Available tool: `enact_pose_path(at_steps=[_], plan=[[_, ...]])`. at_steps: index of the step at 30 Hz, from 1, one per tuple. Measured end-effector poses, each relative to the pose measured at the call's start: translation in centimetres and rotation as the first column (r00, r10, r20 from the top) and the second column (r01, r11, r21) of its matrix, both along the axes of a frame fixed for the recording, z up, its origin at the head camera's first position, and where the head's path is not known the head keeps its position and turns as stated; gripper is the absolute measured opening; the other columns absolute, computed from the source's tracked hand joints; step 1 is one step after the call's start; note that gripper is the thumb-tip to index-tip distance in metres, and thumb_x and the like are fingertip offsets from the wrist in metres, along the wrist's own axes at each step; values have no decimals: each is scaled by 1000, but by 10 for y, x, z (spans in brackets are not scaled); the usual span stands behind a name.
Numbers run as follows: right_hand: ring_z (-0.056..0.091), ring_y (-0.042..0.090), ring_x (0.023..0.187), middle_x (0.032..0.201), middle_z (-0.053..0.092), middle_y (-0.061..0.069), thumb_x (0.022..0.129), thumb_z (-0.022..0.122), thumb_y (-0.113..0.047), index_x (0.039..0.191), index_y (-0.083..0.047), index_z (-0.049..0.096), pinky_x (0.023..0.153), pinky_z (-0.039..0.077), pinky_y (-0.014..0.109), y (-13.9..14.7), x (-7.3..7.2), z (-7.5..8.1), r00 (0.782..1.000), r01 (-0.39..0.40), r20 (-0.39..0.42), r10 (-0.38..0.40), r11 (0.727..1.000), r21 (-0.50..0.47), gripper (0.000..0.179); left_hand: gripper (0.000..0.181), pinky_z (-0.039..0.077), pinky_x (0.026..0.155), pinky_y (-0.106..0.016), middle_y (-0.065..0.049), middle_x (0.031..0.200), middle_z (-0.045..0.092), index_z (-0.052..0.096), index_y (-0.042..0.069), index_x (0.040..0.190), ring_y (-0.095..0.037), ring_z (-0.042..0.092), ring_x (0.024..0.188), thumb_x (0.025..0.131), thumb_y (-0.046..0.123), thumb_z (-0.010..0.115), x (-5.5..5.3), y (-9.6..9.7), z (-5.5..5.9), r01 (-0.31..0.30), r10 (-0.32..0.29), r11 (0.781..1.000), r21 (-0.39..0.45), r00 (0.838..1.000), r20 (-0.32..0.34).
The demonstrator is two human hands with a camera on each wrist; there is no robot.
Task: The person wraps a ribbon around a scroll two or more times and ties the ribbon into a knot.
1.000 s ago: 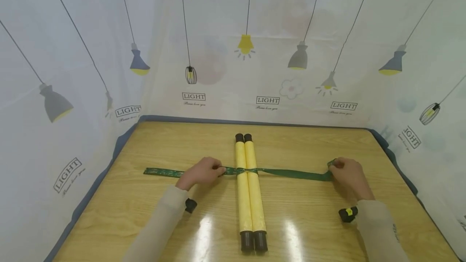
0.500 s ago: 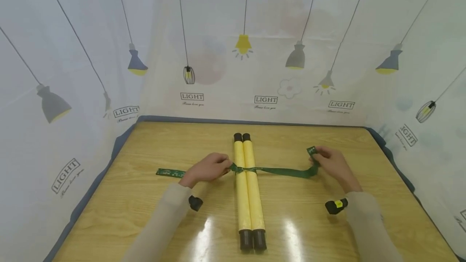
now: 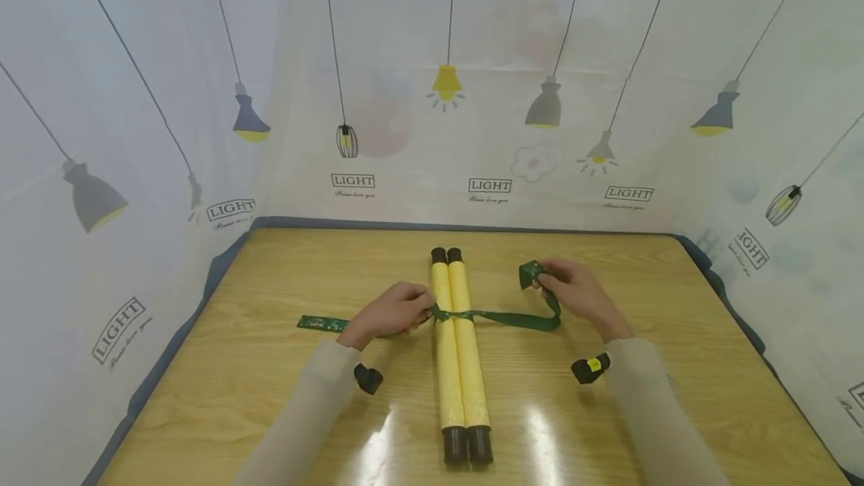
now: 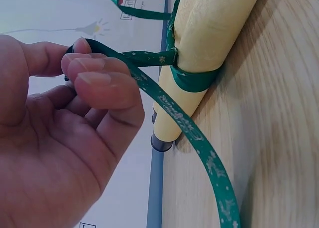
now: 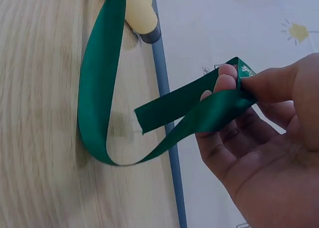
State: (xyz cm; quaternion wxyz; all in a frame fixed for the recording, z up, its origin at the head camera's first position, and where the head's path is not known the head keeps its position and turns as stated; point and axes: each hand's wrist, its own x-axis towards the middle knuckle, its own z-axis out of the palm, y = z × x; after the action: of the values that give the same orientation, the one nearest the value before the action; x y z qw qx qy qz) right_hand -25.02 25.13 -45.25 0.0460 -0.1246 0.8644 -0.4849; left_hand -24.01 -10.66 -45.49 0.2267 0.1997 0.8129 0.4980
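Two yellow rolls (image 3: 462, 373) with dark end caps lie side by side, pointing away from me. A green ribbon (image 3: 499, 317) with a pale print circles them near the middle and crosses on top. Just left of the rolls, my left hand (image 3: 391, 310) pinches one half of the ribbon between thumb and fingers; its tail runs left to the table. In the left wrist view that ribbon (image 4: 202, 138) loops over the fingers. On the right side my right hand (image 3: 574, 291), raised, pinches the other half close to its end. A short ribbon end (image 5: 167, 108) sticks out past those fingers.
The wooden table (image 3: 675, 306) shows bare wood to both sides of the rolls. Behind it and at the sides hangs a pale curtain (image 3: 405, 133) printed with lamps. A black wrist camera (image 3: 589, 368) sits below each hand.
My right hand has moved left and up toward the rolls, so its ribbon half sags into a curve. My left hand has shifted slightly right, close to the rolls, dragging the ribbon's tail along.
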Motion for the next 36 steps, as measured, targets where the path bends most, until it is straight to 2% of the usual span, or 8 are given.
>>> enact_pose_path(at_steps=[6,14,20,23,30,34,36], plan=[[64,22,79,109,72,24,107,51,-8,143,2,54,68,51,28,-22,-9,1,998,-57,-25,58,998,30,37,36,37,52,-31,2,62,44,54,9,83,-13,35,49,112,27,41,0,1,-1,12,-12,1000,25,1000,13],[64,33,79,103,72,23,106,53,-7,139,-3,59,66,49,29,-52,-18,5,984,-161,-69,161,987,17,34,38,37,52,-30,3,61,43,50,10,79,-13,35,50,112,29,42,0,4,0,25,-27,999,42,999,32],[62,47,86,102,70,26,106,51,-7,140,-7,58,62,46,29,-77,-23,11,976,-209,-61,210,978,23,35,38,38,51,-29,3,60,43,53,10,81,-13,36,49,112,28,42,-1,5,1,26,-28,999,45,999,45],[63,49,91,105,70,29,107,50,-8,141,-8,58,69,51,31,-90,-27,13,973,-224,-46,224,974,21,35,38,37,51,-29,3,59,43,54,9,81,-13,35,49,112,27,41,-1,6,1,26,-28,998,51,998,51],[65,44,102,109,72,23,108,49,-10,143,-16,58,82,54,40,-115,-33,12,967,-251,-43,252,968,22,37,38,38,51,-30,3,59,43,53,10,81,-14,36,48,112,28,41,0,6,0,22,-24,999,36,999,44],[65,36,113,123,71,17,108,52,-16,143,-19,59,92,54,49,-124,-35,9,966,-247,-59,253,964,96,36,37,38,51,-30,3,59,42,53,10,82,-13,35,47,112,29,41,-1,7,0,30,-32,999,45,998,45],[64,33,119,130,68,15,108,54,-18,143,-16,60,96,53,51,-125,-34,8,967,-236,-68,247,962,137,36,37,38,51,-31,3,59,42,53,10,82,-13,36,47,112,28,41,-2,7,0,36,-38,998,49,998,40]])
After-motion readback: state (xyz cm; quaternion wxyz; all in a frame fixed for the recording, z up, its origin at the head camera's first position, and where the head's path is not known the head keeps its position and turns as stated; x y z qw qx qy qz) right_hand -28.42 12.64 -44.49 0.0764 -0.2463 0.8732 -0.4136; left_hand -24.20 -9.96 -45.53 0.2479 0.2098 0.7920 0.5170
